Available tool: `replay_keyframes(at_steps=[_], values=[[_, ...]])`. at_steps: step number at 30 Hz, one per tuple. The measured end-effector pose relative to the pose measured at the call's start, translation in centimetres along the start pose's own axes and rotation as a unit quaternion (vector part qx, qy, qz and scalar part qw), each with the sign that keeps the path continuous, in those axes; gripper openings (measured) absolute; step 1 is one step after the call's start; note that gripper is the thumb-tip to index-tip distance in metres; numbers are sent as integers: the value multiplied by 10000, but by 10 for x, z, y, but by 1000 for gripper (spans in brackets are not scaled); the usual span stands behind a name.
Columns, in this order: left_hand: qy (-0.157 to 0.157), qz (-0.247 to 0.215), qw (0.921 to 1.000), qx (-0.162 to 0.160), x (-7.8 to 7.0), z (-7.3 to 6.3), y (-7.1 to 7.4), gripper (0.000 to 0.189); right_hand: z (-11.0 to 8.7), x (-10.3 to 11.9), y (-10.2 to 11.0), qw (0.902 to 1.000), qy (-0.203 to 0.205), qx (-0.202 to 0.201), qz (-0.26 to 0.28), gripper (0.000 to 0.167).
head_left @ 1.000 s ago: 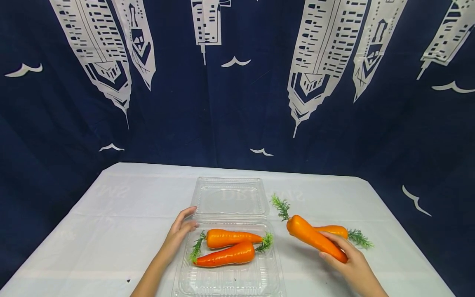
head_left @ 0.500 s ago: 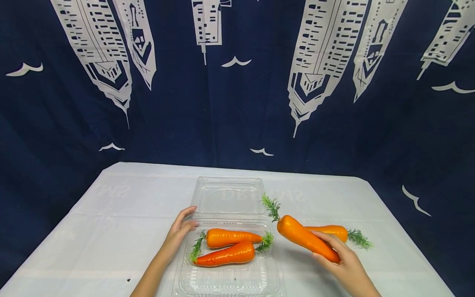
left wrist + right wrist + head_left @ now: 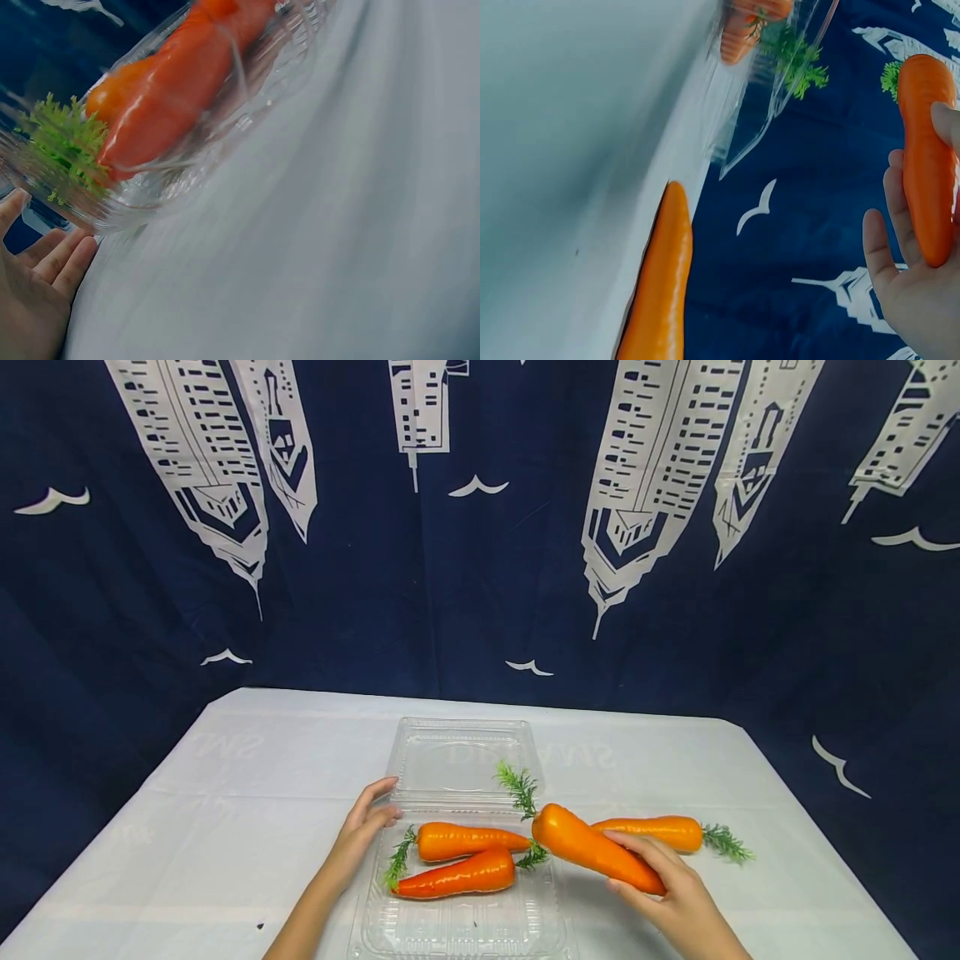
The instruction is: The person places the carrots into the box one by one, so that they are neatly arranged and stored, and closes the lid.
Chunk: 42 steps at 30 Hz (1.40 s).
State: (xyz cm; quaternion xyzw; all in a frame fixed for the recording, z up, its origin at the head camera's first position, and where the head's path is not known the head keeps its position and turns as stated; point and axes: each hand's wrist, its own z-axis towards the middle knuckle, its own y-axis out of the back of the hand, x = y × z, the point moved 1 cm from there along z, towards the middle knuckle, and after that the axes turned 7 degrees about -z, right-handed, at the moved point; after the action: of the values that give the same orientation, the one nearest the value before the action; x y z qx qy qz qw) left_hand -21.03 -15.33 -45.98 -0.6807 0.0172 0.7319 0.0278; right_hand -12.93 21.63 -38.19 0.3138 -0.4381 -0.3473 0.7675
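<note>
My right hand (image 3: 663, 881) holds a carrot (image 3: 592, 847) by its narrow end, tilted, with its green top toward the upper left, overlapping the right rim of the clear plastic clamshell container (image 3: 465, 935). In the right wrist view, thumb and fingers grip this carrot (image 3: 928, 165). Two carrots lie inside the container: one at the back (image 3: 457, 842) and a redder one at the front (image 3: 461, 875), their green tops at opposite ends. My left hand (image 3: 360, 827) rests at the container's left edge near the hinge, fingers extended; in the left wrist view its fingertips (image 3: 79, 259) are right at the plastic wall.
Another carrot (image 3: 667, 832) lies on the white-covered table (image 3: 247, 827) right of the container, partly behind my right hand. The container's lid (image 3: 465, 760) lies folded back behind it. A dark blue curtain (image 3: 450, 593) with white prints hangs past the far table edge.
My right hand has moved left with its carrot, from over the table at the right to the container's right rim. The left hand and the carrots in the container have stayed put.
</note>
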Motion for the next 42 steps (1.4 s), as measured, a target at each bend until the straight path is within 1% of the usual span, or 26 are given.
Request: replay_keyframes(at_steps=[5, 10, 15, 23, 30, 34, 42], values=[[-19, -31, 10000, -7, 0, 0, 0, 45, 1, 10, -2, 9995, 287, -77, -97, 49], [-91, -24, 9999, -37, 0, 1, -1, 44, 3, 19, -6, 9975, 703, -97, -77, 49], [-121, -47, 9999, -25, 0, 1, -1, 44, 4, 26, -12, 9961, 881, -5, -78, 50], [-128, -57, 9999, -12, -1, 0, -1, 44, 6, 33, -24, 9886, 1501, 3, -149, 51], [-104, -16, 9999, -20, -1, 0, -1, 44, 10, 41, -35, 9835, 1803, 150, -87, 48], [-113, -6, 9999, -24, -1, 0, -1, 43, 12, 46, -41, 9802, 1948, 315, -179, 47], [-59, 57, 9999, -80, 0, -1, -1, 43, 15, 52, -57, 9751, 2109, 645, -230, 44]])
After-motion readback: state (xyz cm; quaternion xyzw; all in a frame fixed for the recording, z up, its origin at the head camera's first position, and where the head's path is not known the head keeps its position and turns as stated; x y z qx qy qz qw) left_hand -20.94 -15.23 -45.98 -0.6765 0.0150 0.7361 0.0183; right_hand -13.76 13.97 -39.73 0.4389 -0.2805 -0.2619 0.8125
